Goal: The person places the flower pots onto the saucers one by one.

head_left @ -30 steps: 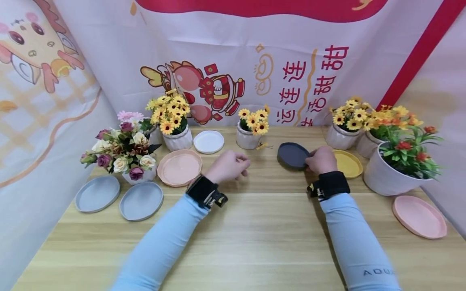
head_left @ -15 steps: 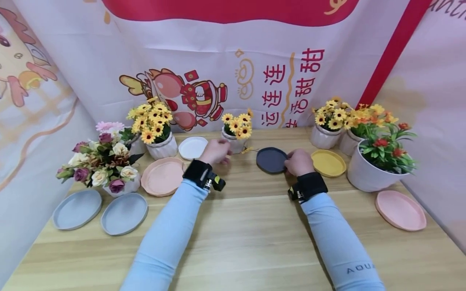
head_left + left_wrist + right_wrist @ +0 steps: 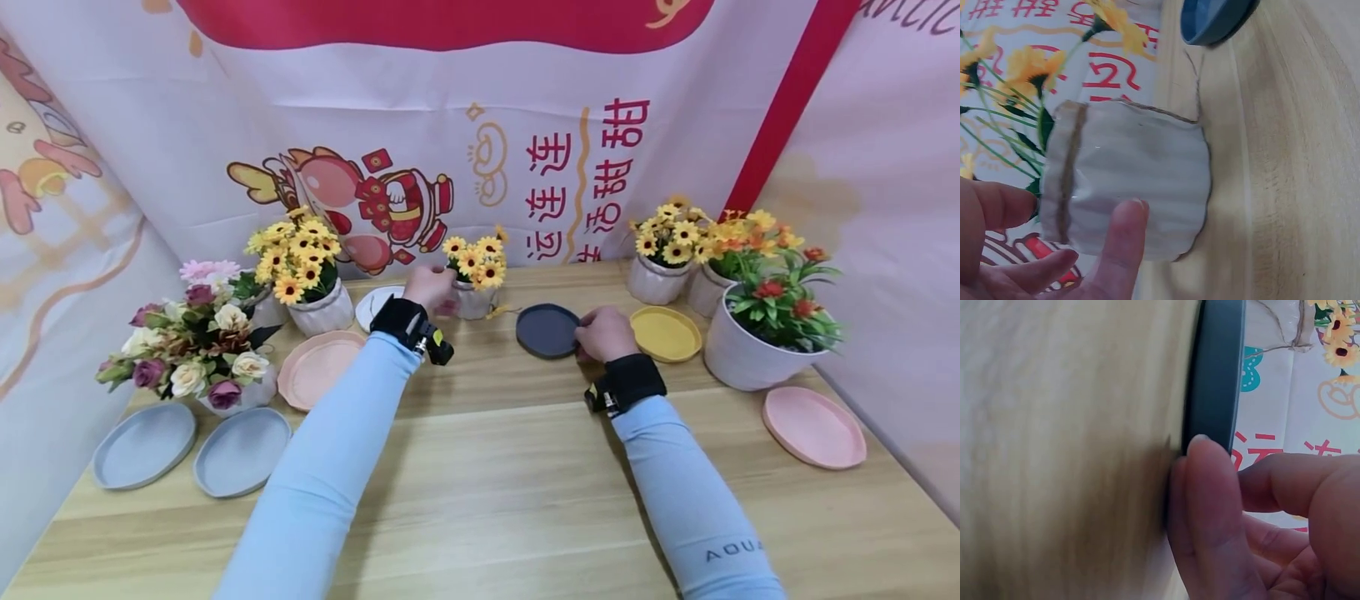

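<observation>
Beside a small ribbed white flowerpot (image 3: 474, 303) with yellow daisies (image 3: 477, 263) is my left hand (image 3: 431, 288). The left wrist view shows its fingers spread, one fingertip overlapping the pot's side and another at the twine-wrapped rim (image 3: 1066, 169). My right hand (image 3: 606, 335) pinches the right edge of a dark grey saucer (image 3: 547, 331). Up close in the right wrist view, fingers (image 3: 1210, 500) lie along the wall of that saucer (image 3: 1216, 375), near the wooden tabletop (image 3: 1072, 450). A white saucer (image 3: 372, 307) is partly hidden by my left hand and wrist.
Right of my right hand lies a yellow saucer (image 3: 666, 334), with potted flowers behind it and a large white planter (image 3: 757, 348) alongside. A pink saucer (image 3: 814, 427) sits near the right edge. On the left are a peach saucer (image 3: 315, 367), blue-grey saucers (image 3: 243, 454) and more potted flowers.
My left hand has moved back to the daisy pot. My right hand keeps hold of the dark grey saucer, which has gone from tilted to lying flatter. The head view has shifted right.
</observation>
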`<state>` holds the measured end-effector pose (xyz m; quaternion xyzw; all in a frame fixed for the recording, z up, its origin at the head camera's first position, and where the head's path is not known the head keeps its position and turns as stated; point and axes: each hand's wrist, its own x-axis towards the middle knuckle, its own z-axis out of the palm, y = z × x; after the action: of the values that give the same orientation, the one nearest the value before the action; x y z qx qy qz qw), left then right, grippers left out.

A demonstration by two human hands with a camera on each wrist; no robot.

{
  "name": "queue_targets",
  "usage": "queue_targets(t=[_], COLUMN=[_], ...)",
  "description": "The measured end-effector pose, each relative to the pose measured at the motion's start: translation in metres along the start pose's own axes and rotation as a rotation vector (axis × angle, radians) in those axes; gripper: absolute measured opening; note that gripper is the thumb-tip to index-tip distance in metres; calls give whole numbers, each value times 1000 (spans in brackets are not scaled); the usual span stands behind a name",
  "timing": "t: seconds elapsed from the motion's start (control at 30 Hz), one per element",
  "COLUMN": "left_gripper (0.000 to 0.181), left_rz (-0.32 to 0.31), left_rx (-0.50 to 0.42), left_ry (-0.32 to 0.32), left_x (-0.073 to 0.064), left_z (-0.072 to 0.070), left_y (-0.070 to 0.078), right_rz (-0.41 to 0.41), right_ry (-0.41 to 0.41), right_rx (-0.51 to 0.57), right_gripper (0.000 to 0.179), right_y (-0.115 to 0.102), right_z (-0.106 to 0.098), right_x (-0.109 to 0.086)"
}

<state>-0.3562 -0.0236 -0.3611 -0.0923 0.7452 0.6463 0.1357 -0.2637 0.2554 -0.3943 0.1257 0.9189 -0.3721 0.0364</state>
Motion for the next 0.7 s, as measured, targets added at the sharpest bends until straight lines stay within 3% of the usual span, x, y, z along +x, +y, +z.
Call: queue_targets(t=[0.13,0.37,0.47,0.57,0.7], left_gripper=[40,56,57,55,51], left_rz=[-8,-52,-96,-149,-162], left_rx=[-5,107,141,115,94], left_ry=[-5,-70,-104,-128,-155], left_x=[6,12,7,-6,-7], left_z=[2,2,4,5,4], left_y=[0,8,16,26,29], right_rz=[21,51,63,66,66], right_ry=[-15,-39,-51,-64,-64], right_rx=[56,96,125,162,189], right_gripper=[31,29,29,29,30], right_y=[1,2,3,5,7], right_z=[-1,-4,-5,-5,-4], right_x=[2,3,4,4,7])
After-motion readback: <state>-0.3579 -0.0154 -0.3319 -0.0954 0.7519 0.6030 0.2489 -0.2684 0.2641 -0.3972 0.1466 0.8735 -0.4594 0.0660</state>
